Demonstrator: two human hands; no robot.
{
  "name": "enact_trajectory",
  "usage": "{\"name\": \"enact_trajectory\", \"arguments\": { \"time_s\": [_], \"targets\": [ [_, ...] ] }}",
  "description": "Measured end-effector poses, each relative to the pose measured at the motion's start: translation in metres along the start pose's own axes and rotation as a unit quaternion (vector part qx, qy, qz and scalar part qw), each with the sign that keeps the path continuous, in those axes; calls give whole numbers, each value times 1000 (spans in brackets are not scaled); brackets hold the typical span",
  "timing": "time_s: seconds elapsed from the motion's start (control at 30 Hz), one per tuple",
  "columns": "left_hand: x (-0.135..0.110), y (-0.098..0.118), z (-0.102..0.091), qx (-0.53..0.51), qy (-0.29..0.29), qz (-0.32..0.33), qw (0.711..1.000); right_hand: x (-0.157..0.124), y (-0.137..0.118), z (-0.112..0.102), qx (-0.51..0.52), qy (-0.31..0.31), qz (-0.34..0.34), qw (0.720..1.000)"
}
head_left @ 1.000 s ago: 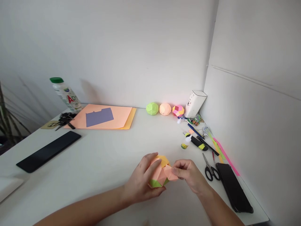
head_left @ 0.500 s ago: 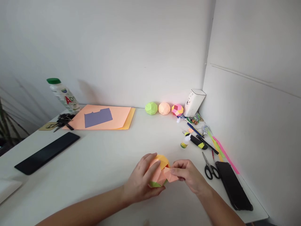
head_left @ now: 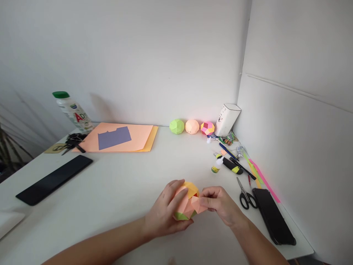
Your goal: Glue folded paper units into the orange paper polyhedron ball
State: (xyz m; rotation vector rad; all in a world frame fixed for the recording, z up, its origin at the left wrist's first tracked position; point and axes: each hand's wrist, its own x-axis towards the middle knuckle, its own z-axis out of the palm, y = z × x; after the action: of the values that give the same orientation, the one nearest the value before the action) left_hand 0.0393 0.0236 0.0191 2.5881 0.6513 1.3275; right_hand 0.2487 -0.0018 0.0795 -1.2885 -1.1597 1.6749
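Observation:
Near the front middle of the table is a faceted paper ball (head_left: 190, 189) with orange, peach and green faces. My left hand (head_left: 168, 209) wraps round it from the left, thumb underneath and fingers over the top. A dark red gap shows on its upper right side. Between thumb and fingers, my right hand (head_left: 219, 204) pinches a folded peach paper piece (head_left: 198, 204) against the ball's right side. Whether that piece is joined to the ball, I cannot tell. A small glue bottle (head_left: 217, 165) with a white nozzle stands just beyond my right hand.
Scissors (head_left: 246, 195), a black phone (head_left: 273, 217) and a utility knife (head_left: 232, 165) lie at the right. Along the wall sit green (head_left: 177, 126), peach (head_left: 192, 126) and multicoloured (head_left: 207, 128) paper balls. Peach sheets (head_left: 132, 138), keys (head_left: 74, 142) and a bottle (head_left: 74, 112) are at the left.
My right hand has brought the peach piece very slightly left, closer against the ball. My left hand keeps its hold. The whole view has shifted a little.

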Motion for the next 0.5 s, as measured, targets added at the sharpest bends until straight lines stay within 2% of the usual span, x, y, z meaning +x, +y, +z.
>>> {"name": "enact_trajectory", "arguments": {
  "time_s": [0.5],
  "targets": [
    [0,0,0,-2,1,3,1000,-1,0,1,7,-5,-10,1000]
  ]
}}
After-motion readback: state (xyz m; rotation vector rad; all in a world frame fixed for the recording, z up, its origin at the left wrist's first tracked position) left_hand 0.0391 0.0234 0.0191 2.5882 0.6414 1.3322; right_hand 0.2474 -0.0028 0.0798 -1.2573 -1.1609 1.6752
